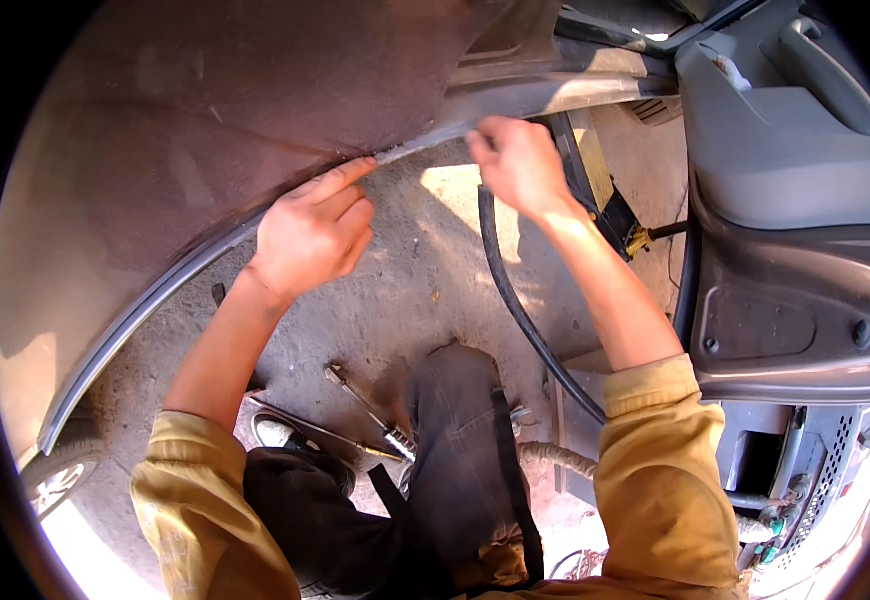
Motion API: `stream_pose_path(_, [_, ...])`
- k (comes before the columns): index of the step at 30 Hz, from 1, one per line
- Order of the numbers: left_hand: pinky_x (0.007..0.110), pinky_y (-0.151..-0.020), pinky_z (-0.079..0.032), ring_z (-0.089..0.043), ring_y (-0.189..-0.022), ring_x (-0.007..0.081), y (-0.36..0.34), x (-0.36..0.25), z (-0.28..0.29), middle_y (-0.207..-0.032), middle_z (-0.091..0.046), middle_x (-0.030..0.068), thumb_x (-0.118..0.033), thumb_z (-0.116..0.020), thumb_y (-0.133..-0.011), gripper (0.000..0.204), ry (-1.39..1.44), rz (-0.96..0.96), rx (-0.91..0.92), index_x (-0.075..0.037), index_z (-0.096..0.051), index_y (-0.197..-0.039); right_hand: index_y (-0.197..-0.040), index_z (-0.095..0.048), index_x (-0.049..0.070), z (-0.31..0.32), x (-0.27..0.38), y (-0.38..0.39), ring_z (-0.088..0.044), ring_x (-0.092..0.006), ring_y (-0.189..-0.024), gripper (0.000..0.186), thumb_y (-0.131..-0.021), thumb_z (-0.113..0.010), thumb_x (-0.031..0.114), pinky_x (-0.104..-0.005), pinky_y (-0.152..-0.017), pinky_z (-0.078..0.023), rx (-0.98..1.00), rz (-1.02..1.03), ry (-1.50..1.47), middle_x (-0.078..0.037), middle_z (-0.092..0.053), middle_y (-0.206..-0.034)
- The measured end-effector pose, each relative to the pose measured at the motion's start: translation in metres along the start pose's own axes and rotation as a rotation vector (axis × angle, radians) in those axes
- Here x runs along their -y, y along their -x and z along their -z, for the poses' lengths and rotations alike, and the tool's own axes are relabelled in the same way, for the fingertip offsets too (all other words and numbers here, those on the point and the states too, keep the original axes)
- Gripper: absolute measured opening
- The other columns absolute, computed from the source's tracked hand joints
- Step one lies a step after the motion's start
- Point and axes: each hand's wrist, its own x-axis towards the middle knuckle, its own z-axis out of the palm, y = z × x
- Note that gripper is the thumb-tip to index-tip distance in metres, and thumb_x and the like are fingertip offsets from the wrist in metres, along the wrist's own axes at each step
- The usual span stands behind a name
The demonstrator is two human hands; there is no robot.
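My left hand (317, 228) rests at the curved lower edge of a brown car body panel (205, 110). Its index finger is stretched along the edge and the other fingers are loosely bent, with no object showing in them. A grey strip (155, 300) follows this edge to the lower left. To the right, my right hand (523, 165) is closed just below the same edge, its fingertips slightly blurred; what they pinch is hidden. Directly beneath that hand begins a black rubber strip or hose (515, 300), which curves down to my right forearm. I cannot tell whether the hand grips it.
An open car door (795, 200) with grey trim stands at the right. Below it is a machine with a perforated metal side (835, 480). Long-handled tools (365, 400) lie on the concrete floor (395, 290) by my legs. A wheel (60, 475) shows lower left.
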Motion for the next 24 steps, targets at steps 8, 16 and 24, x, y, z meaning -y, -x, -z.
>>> stream_pose_path(8, [0.033, -0.08, -0.057, -0.066, -0.111, 0.0218, -0.003, 0.0, 0.0, -0.089, -0.068, 0.0043, -0.002, -0.067, -0.07, 0.009, -0.01, 0.013, -0.027, -0.006, -0.062, -0.076, -0.089, -0.068, 0.0, 0.002, 0.001, 0.001, -0.069, -0.0384, -0.073, 0.024, -0.095, -0.058, 0.021, -0.0474, -0.074, -0.054, 0.052, -0.107, -0.011, -0.023, -0.069, -0.081])
stream_pose_path(16, [0.033, -0.081, -0.057, -0.066, -0.11, 0.022, -0.002, 0.003, -0.001, -0.089, -0.068, 0.0045, -0.002, -0.067, -0.069, 0.01, -0.01, 0.008, -0.023, -0.006, -0.063, -0.077, -0.094, -0.069, 0.0, -0.006, 0.023, 0.002, -0.068, -0.0368, -0.069, 0.023, -0.096, -0.055, 0.018, -0.0471, -0.073, -0.054, 0.093, -0.036, 0.066, -0.024, -0.067, -0.077])
stream_pose_path(24, [0.032, -0.079, -0.057, -0.066, -0.11, 0.0218, 0.0, 0.002, -0.003, -0.087, -0.067, 0.0048, -0.003, -0.066, -0.071, 0.008, 0.015, 0.014, -0.036, -0.007, -0.061, -0.076, -0.094, -0.07, -0.001, -0.016, 0.031, 0.004, -0.071, -0.0337, -0.074, 0.025, -0.096, -0.057, 0.021, -0.0465, -0.074, -0.053, 0.055, -0.001, 0.103, -0.022, -0.069, -0.079])
